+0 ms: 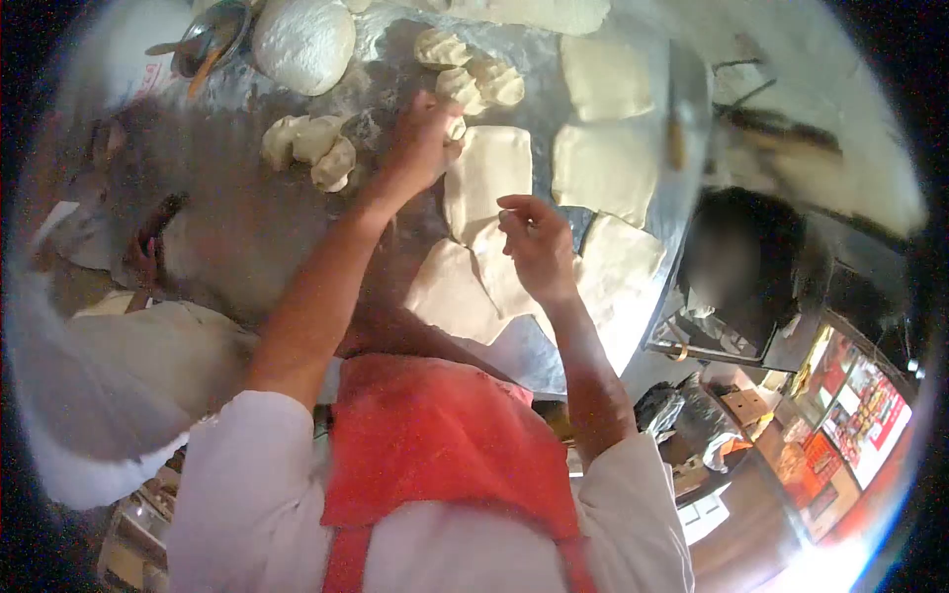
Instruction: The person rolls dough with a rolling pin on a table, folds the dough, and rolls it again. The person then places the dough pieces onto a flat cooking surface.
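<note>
My left hand (425,138) is closed around a small piece of dough (456,127), just beyond the upper edge of a flat dough sheet (489,173). Twisted dough lumps (494,83) lie right past its fingers. Over the lower part of that sheet, my right hand (539,247) has its fingers curled in a pinch; whatever is between them is too small to make out. Other flat sheets are around it, one at the lower left (455,294) and one at the lower right (618,262).
Two more sheets (605,170) lie on the metal table (395,212) at the right. Farther left are dough lumps (314,140), a large dough mass (304,44) and a metal bowl (229,30) with utensils. A co-worker's sleeve (148,361) is at the left.
</note>
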`<state>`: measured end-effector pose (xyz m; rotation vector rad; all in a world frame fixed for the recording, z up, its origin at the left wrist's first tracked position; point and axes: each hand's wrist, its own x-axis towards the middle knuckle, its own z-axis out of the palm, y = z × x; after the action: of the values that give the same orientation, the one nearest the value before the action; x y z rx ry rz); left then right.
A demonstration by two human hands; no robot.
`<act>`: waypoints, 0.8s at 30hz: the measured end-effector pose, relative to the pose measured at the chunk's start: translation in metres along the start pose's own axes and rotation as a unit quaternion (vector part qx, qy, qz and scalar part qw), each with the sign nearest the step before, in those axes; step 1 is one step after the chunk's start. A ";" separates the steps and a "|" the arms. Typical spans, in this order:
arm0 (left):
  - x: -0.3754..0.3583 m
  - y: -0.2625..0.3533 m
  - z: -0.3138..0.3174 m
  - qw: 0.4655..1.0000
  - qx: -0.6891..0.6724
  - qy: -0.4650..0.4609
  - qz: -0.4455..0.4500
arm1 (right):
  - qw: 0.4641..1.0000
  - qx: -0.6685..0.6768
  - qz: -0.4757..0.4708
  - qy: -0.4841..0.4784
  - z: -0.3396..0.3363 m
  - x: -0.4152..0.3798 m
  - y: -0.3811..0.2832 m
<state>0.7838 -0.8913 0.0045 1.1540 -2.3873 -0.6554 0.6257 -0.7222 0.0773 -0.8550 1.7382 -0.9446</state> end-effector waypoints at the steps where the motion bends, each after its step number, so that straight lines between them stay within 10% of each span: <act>1: 0.000 -0.008 -0.002 0.987 -0.136 -0.025 -0.081 | 1.000 -0.019 -0.009 -0.003 -0.003 -0.003 -0.002; 2: -0.002 -0.015 -0.006 0.949 -0.266 -0.054 -0.158 | 1.000 -0.015 0.011 -0.010 -0.006 -0.007 0.000; 5: -0.027 0.001 -0.070 0.609 -0.723 0.021 -0.325 | 0.994 0.067 0.088 0.012 -0.014 -0.025 0.016; 9: -0.029 -0.018 -0.095 0.689 -0.656 0.047 -0.303 | 0.984 0.074 0.160 -0.006 -0.013 -0.046 0.043; 11: -0.012 -0.039 -0.088 0.887 -0.236 0.029 -0.396 | 0.984 0.087 0.154 0.000 -0.009 -0.056 0.045; 12: -0.005 -0.041 -0.081 0.887 -0.237 0.028 -0.395 | 0.988 0.049 0.145 0.013 -0.007 -0.060 0.045; 14: 0.016 -0.044 -0.064 0.989 0.103 0.056 -0.088 | 0.982 0.048 0.183 0.027 -0.010 -0.063 0.035; 15: 0.026 -0.047 -0.055 0.958 0.270 0.062 0.076 | 0.981 0.050 0.185 0.029 -0.012 -0.063 0.038; 24: 0.135 -0.107 -0.018 0.972 0.051 -0.166 0.161 | 0.993 -0.015 0.106 0.043 -0.027 -0.051 0.050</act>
<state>0.7817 -1.0621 -0.0210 0.7075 -2.8356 -0.6621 0.6095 -0.6493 0.0606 -0.6424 1.8785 -0.8258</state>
